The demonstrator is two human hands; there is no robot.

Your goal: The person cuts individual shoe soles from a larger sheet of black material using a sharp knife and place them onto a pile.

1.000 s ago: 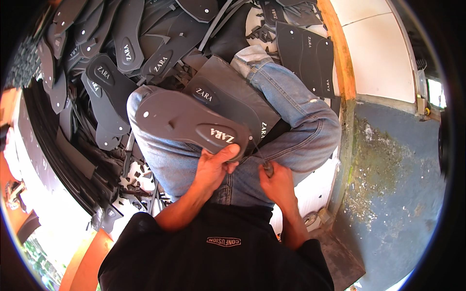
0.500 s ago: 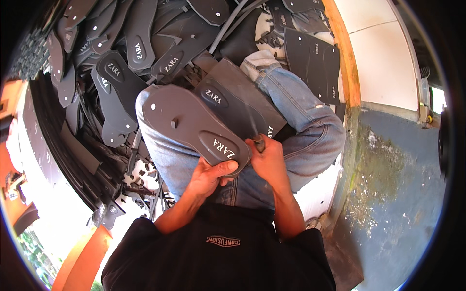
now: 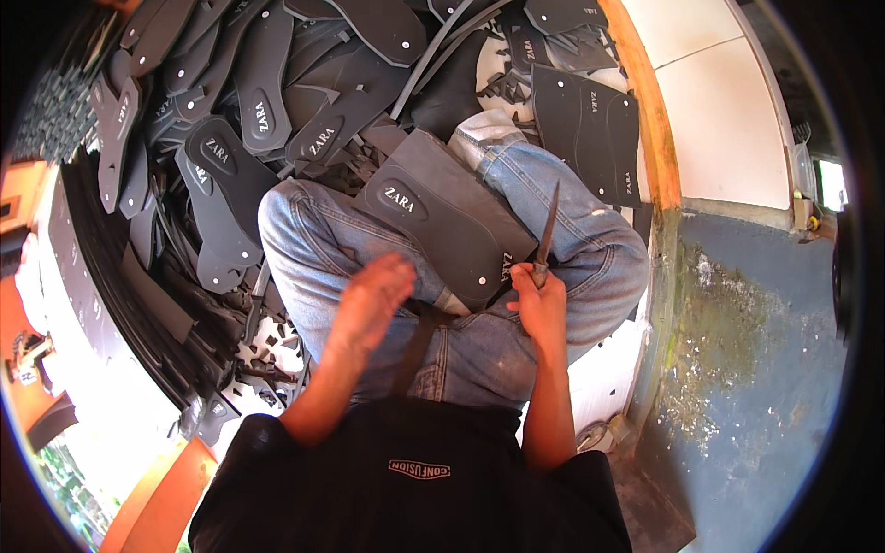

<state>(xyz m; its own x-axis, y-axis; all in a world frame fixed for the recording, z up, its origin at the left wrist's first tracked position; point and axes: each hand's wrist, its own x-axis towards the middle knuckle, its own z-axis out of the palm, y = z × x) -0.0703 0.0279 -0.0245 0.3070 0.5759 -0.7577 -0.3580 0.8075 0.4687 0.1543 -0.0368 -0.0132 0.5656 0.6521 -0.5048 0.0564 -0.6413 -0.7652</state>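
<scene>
My right hand [image 3: 541, 309] grips a knife [image 3: 549, 226] by its handle, the narrow blade pointing up and away over my right thigh. A dark grey foam sheet [image 3: 442, 221] lies across my lap, with a sole outline and a raised heel pad on it; its near end lies close to my right hand. My left hand [image 3: 373, 300], blurred by motion, is above my left thigh beside the sheet. Its fingers look stretched out and nothing shows in them.
Loose dark foam soles [image 3: 263, 83] and offcuts are heaped ahead and to the left. Long dark strips [image 3: 120, 267] curve along the left. Another marked sheet [image 3: 585, 134] lies beyond my right knee, beside a wooden edge [image 3: 650, 111]. A blue-grey floor [image 3: 737, 369] extends at right.
The cut sole has left my left hand, which now moves over my left thigh. My right hand keeps the knife, its blade now raised. The sheet on my lap is uncovered.
</scene>
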